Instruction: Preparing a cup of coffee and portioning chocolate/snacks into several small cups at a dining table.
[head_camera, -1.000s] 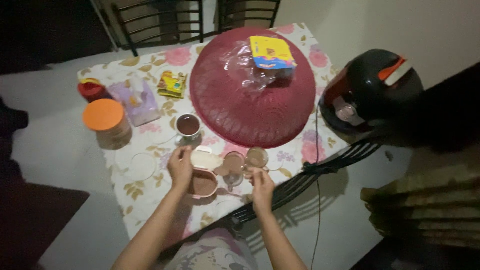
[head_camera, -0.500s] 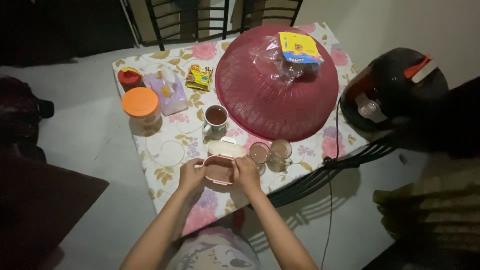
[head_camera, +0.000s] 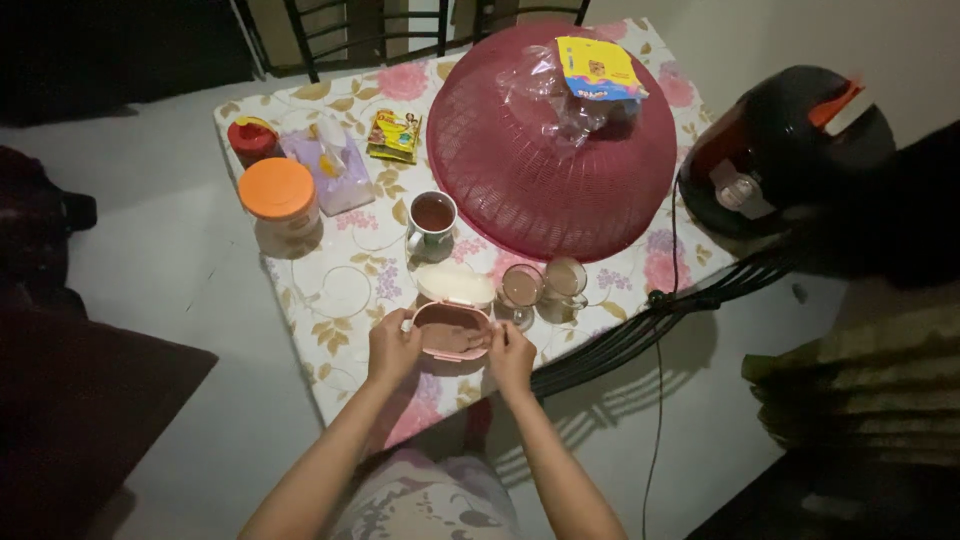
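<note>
The pink box (head_camera: 452, 333) of brown powder is gripped by both hands (head_camera: 392, 350) (head_camera: 512, 357); its lid (head_camera: 454, 283) is left open.

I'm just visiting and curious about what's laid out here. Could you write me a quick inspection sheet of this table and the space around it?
Surface: table under a floral cloth.
Things in hand: pink container of brown powder, its hinged lid open.
Clutter: white mug of dark drink, two glass cups of brown drink, orange-lidded jar, red-lidded jar, tissue pack, yellow sachet, red mesh food cover with a bagged packet on top.
Hands: left hand and right hand grip the container's sides.
Cables: black cable hangs off the table's right edge.
Surroundings: black helmet, dark chairs, pale floor.
</note>
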